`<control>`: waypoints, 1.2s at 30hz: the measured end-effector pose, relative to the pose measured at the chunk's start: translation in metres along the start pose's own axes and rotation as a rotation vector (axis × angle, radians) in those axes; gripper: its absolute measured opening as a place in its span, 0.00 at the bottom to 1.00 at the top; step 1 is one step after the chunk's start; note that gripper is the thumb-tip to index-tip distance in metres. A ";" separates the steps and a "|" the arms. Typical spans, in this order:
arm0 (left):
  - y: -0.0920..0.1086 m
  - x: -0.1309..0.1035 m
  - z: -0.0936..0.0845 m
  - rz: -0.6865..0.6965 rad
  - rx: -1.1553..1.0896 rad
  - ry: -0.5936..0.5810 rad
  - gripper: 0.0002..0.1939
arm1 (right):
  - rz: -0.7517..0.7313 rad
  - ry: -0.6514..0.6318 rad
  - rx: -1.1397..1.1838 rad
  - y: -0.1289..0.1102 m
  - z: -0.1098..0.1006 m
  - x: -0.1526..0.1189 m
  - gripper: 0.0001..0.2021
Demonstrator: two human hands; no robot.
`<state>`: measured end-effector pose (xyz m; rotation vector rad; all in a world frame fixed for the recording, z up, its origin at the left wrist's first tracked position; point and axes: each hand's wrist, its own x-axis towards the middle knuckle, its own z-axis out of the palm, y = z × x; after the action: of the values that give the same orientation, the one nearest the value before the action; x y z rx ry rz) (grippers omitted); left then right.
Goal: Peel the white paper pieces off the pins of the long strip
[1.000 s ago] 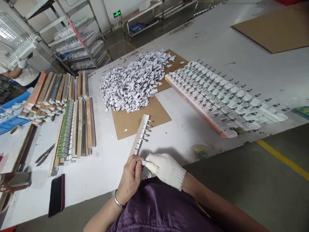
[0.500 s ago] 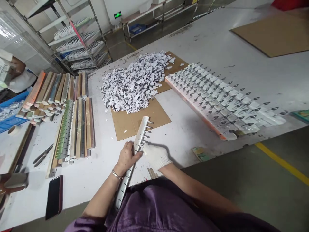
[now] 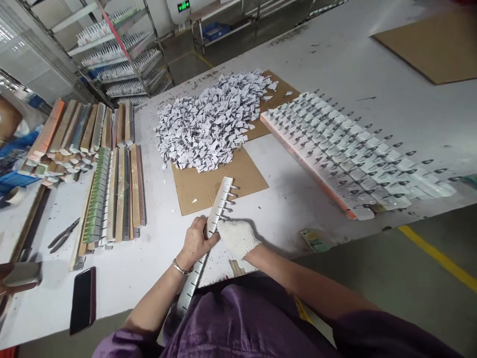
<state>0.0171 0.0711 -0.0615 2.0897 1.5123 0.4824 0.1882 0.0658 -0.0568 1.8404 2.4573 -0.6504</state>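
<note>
A long slotted strip (image 3: 219,203) slants from the cardboard down to my lap, with several small dark pieces sticking out of the right edge of its upper part. My left hand (image 3: 195,239), bare with a bracelet at the wrist, is wrapped round the strip's middle. My right hand (image 3: 237,237), in a white glove, is at the strip's right edge with its fingers together; what they pinch is hidden. Beyond the strip, a large heap of small white pieces (image 3: 208,124) lies on cardboard (image 3: 238,184).
Filled strips (image 3: 346,154) lie in rows on the right. Stacked wooden bars (image 3: 124,194), pliers (image 3: 64,235) and a phone (image 3: 82,301) are on the left. Part of another person (image 3: 11,117) shows at the left edge. A loaded rack (image 3: 122,54) stands behind.
The view has shifted slightly. My left hand keeps its hold on the strip, and my gloved right hand stays at its edge with little movement. The other person's arm has shifted at the left edge.
</note>
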 end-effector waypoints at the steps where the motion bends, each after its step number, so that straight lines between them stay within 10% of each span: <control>1: 0.000 0.000 0.000 -0.003 0.004 0.002 0.12 | -0.002 -0.008 0.003 0.000 -0.001 0.001 0.13; 13: 0.003 0.016 -0.010 -0.002 -0.090 0.026 0.19 | 0.101 0.083 0.289 0.013 0.010 -0.010 0.19; 25: -0.024 0.203 -0.030 -0.058 -0.041 0.487 0.06 | 0.058 0.210 0.535 0.025 0.028 -0.008 0.22; 30: -0.028 0.181 -0.037 -0.040 -0.144 0.502 0.05 | 0.050 0.243 0.523 0.025 0.032 -0.008 0.21; 36: -0.017 0.099 -0.047 -0.092 -0.382 0.419 0.14 | 0.089 0.275 0.665 0.027 0.019 -0.013 0.20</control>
<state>0.0089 0.1784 -0.0354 1.6813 1.5754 1.1313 0.2125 0.0542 -0.0794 2.3707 2.4823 -1.4347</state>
